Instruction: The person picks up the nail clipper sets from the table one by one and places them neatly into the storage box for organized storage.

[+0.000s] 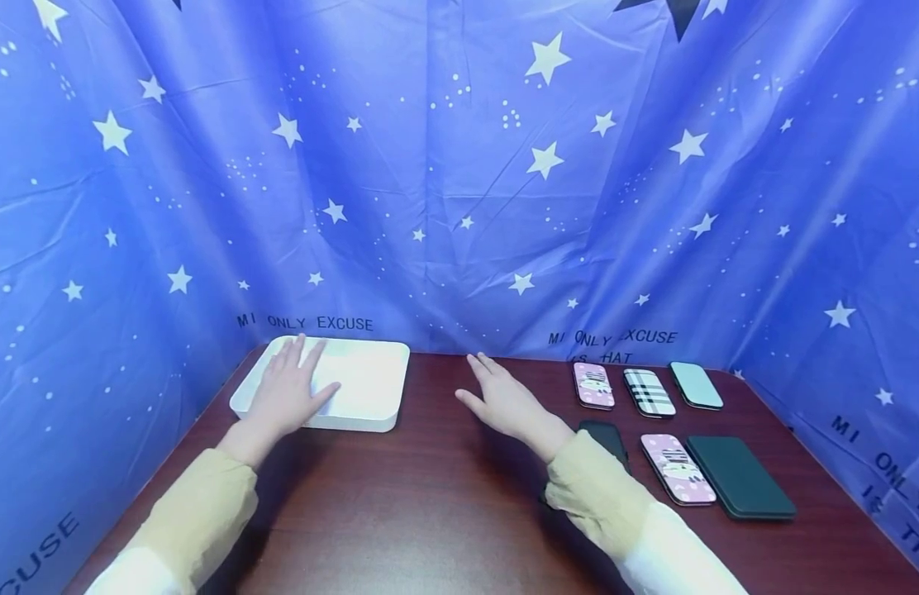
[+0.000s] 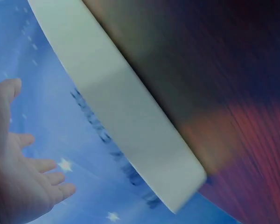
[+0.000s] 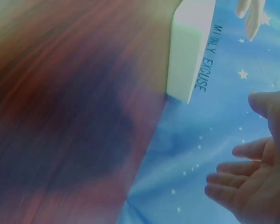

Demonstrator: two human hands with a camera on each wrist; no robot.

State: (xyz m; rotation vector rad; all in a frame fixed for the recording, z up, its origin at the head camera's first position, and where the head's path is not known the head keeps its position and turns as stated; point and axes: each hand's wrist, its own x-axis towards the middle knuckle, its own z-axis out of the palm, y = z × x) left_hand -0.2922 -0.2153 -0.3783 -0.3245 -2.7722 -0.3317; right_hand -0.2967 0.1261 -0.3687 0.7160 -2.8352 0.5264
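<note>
Starry curtain (image 1: 445, 173) behind; empty left hand (image 1: 284, 395) hovers above white box (image 1: 366, 384), nine o'clock from empty right hand (image 1: 510, 405); fingers extended.

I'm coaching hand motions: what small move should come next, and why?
Probably lower the left hand onto the white box: it hovers over that box, fingers extended and holding nothing, while the right hand is farther away, also empty.
</note>
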